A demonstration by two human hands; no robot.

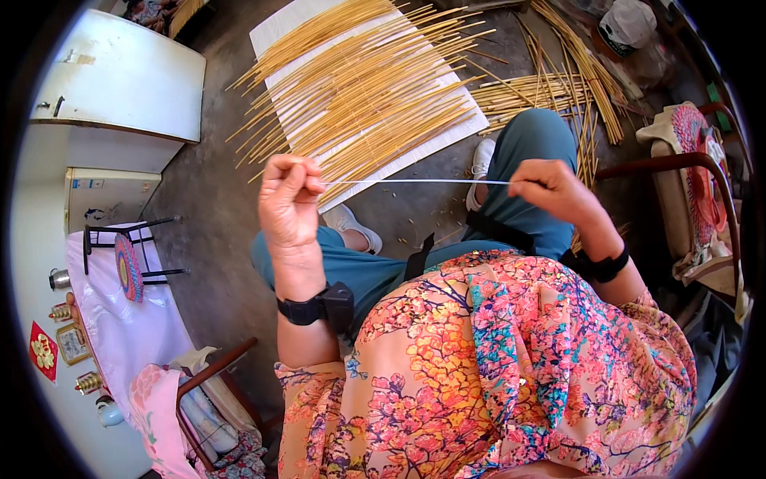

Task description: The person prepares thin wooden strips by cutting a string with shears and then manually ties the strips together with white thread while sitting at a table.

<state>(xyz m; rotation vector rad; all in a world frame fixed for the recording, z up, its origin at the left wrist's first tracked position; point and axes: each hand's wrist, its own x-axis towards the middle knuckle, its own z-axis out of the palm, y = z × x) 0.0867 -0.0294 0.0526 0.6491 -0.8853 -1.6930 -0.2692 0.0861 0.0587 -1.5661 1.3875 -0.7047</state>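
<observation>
A thin white string [415, 181] runs taut and nearly level between my two hands, above my knees. My left hand [290, 198] pinches one end of it, fingers curled toward the thumb. At the other end my right hand [557, 190] is closed round the string, near my right knee. Beyond the hands lies a mat of long yellow reed stalks [359, 88], set side by side in rows with thin cross lines of binding. It rests on a white sheet [471, 120] on the floor.
Loose reed stalks [531, 92] and a longer bundle [586, 60] lie right of the sheet. An armchair [678, 164] stands at the right, another chair [215, 367] at lower left. A black-framed stool [132, 239] and a white cabinet [132, 72] are on the left.
</observation>
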